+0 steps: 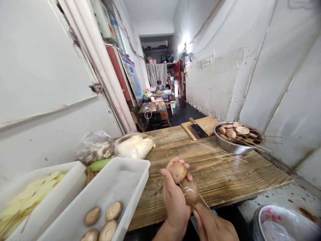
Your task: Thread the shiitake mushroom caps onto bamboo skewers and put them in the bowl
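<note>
In front of me two brown shiitake mushrooms, an upper mushroom (178,172) and a lower mushroom (190,190), sit one after the other on thin wooden skewers (205,202). My left hand (175,201) is wrapped round the upper one, its fingers curling behind the cap. Below the lower mushroom, my right hand (212,222) pinches the skewers; its fingertips are partly hidden. Left of my hands, a white plastic tray (132,177) holds several loose mushrooms (113,211). On the right, a steel bowl (235,146) contains more mushrooms, with skewers sticking out over its rim.
Loose skewers (225,153) lie on the wooden table (160,147). A cleaver (198,130) rests on a cutting board (208,125) at the back. At left are a tub (77,170) of pale slices and plastic bags (97,144). A lined bin (258,221) stands lower right. Another person sits far back.
</note>
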`<state>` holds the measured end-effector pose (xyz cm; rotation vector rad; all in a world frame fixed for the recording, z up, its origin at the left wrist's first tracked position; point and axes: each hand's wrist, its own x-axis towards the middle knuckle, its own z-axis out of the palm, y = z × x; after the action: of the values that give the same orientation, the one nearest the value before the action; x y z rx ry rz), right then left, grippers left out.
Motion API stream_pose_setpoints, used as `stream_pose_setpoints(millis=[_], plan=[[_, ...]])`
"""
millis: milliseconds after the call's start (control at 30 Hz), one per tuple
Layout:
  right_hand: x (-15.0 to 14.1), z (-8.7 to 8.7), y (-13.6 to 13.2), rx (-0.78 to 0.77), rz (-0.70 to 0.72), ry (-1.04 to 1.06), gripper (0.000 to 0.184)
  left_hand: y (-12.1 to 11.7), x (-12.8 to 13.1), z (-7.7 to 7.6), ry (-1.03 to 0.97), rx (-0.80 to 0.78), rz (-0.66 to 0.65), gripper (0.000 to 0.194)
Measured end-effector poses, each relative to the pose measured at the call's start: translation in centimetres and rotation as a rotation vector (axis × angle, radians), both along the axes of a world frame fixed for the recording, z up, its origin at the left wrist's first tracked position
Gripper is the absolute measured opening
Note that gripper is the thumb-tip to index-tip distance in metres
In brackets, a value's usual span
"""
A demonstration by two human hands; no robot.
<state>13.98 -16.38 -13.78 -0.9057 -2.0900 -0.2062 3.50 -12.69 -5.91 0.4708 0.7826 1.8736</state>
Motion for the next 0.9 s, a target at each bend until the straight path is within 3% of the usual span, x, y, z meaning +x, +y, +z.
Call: stream_pose_setpoints(millis=[133, 200, 267, 433, 500, 667, 767, 900], plan=[[0.7, 0.2, 0.9, 0.109, -0.136, -0.067, 0.021, 1.6, -1.1, -1.0, -0.035, -0.029, 0.091, 0.048], [1.0, 0.1, 1.4, 0.056, -0.155, -0.037, 0.026, 2.2, -1.5, -1.4, -0.054, -0.037, 0.12, 0.049], [1.3, -0.1, 1.9, -0.131, -0.093, 0.048, 0.034, 2.6, -1.7, -1.7, -0.051, -0.032, 0.103, 0.048], [2.5, -1.0, 3.1, -0.879, 0.138, 0.489, 0.043, 2.4, -1.9, -2.1, 0.044, 0.021, -0.107, 0.046], [3.0, -1.4, 3.5, -1.027, 0.154, 0.66, 0.045, 2.4, -1.9, -2.6, 0.124, 0.016, -0.178, 0.048], [3.4, -2.4, 3.7, -0.985, 0.082, 0.743, 0.046, 2.8, 0.1, -5.1, 0.271, -0.113, -0.291, 0.051], [3.4, -2.5, 3.0, -0.915, 0.011, 0.731, 0.045, 2.5, 1.6, -7.2, 0.239, -0.198, -0.458, 0.05], [3.2, -2.6, 2.4, -0.912, -0.031, 0.687, 0.047, 3.0, 1.7, -10.1, 0.138, -0.313, -0.606, 0.044]])
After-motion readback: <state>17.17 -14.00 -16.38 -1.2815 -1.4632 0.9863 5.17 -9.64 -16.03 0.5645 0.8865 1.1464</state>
